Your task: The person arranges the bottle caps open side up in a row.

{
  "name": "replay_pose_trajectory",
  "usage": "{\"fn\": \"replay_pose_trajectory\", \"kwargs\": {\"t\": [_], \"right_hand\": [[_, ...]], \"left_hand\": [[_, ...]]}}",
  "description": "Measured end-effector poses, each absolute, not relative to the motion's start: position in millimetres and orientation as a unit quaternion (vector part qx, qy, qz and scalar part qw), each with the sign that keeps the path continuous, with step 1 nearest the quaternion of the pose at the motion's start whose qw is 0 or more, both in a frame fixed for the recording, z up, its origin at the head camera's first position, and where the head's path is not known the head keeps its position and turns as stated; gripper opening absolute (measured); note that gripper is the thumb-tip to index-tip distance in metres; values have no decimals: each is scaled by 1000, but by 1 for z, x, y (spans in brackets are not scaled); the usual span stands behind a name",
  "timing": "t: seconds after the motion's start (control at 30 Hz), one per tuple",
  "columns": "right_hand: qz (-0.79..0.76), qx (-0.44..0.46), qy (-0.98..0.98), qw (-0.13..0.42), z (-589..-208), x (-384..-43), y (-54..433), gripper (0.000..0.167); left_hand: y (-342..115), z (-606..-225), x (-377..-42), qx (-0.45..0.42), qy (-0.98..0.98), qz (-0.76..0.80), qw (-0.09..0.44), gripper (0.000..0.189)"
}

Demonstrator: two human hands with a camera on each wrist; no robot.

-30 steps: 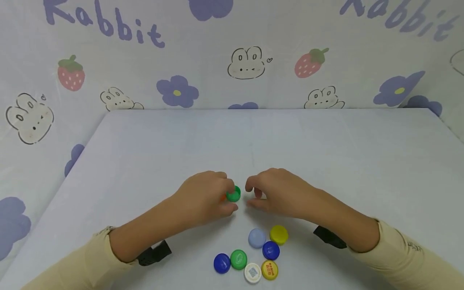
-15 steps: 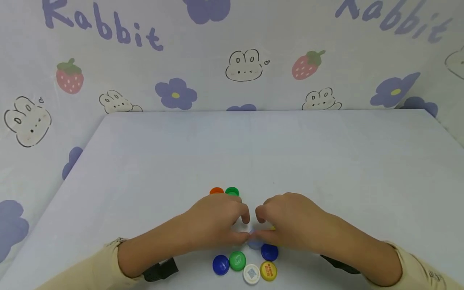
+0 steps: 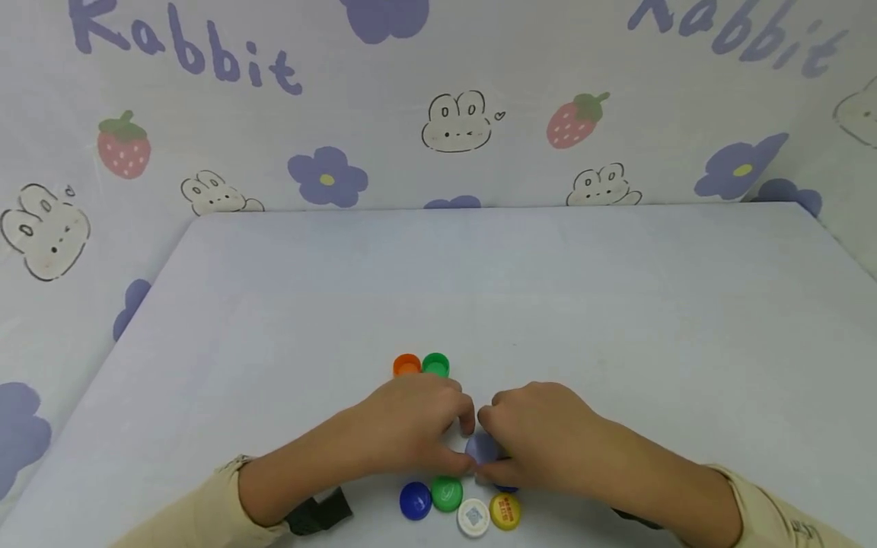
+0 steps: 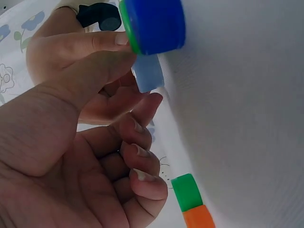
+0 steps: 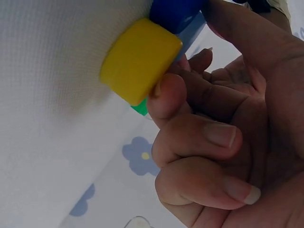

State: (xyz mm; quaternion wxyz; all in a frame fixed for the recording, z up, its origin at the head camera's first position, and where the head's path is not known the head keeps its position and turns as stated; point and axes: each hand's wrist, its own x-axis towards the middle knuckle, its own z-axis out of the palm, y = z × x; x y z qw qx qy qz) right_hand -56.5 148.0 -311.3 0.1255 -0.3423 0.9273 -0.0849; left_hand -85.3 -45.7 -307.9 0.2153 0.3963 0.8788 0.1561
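Note:
A light blue bottle cap [image 3: 482,449] sits between my two hands on the white table. My left hand [image 3: 418,430] pinches it at its left side, thumb and index fingertip at its edge in the left wrist view. From the other side my right hand [image 3: 548,438] holds the same cap between thumb and index finger; the other fingers curl inward. Against those fingers, in the right wrist view, stands a yellow cap [image 5: 140,61], with a dark blue cap [image 5: 173,12] beside it. Both are mostly hidden under my right hand in the head view.
Behind my left hand, an orange cap [image 3: 407,364] and a green cap [image 3: 435,364] lie hollow side up. Nearer me sit a dark blue cap [image 3: 415,501], a green cap [image 3: 447,493], a white cap [image 3: 473,517] and a printed yellow cap [image 3: 505,511].
Both hands have come back toward me from the upturned green cap to the light blue cap and closed in around it. The orange and green caps are now uncovered.

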Motion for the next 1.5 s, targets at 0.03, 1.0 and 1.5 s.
{"fn": "replay_pose_trajectory", "kwargs": {"t": [0.03, 1.0, 1.5], "right_hand": [[-86, -342, 927, 123, -312, -56, 148, 34], [-184, -386, 893, 142, -306, -63, 154, 29], [-189, -370, 898, 149, -303, -68, 154, 16]], "left_hand": [[-46, -309, -85, 400, 877, 158, 215, 27], [-53, -304, -86, 415, 866, 181, 211, 12], [-51, -310, -84, 417, 874, 169, 184, 11]]}}
